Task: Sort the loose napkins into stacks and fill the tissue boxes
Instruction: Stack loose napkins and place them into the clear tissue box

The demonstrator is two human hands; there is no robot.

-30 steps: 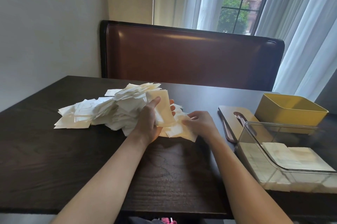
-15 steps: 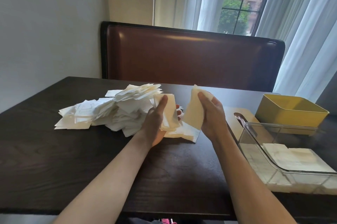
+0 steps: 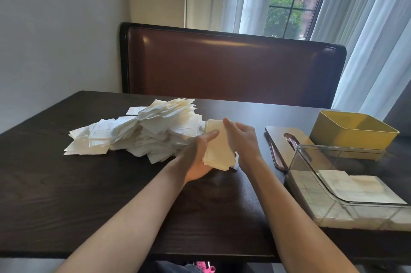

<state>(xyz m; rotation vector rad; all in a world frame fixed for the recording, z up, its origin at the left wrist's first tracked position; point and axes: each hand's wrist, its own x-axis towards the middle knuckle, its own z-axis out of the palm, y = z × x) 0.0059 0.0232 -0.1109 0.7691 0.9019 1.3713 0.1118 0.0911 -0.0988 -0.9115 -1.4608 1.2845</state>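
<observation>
A big heap of loose white napkins (image 3: 142, 130) lies on the dark table (image 3: 111, 195) left of centre. Just right of the heap, both hands hold a small stack of napkins (image 3: 216, 148). My left hand (image 3: 198, 157) grips the stack from the left with the thumb on top. My right hand (image 3: 241, 139) presses against its right side, fingers on the top sheet. At the right stands a clear tissue box (image 3: 311, 161) with folded napkins (image 3: 355, 186) inside. Behind it sits a yellow box (image 3: 353, 132).
A flat wooden lid (image 3: 282, 139) with a dark slot lies between the hands and the boxes. A brown padded bench back (image 3: 233, 68) runs along the table's far side. Curtains and a window are behind it, and a wall stands to the left.
My right hand lifted a napkin from the table and brought it left onto the stack in my left hand. Both hands now close around the stack.
</observation>
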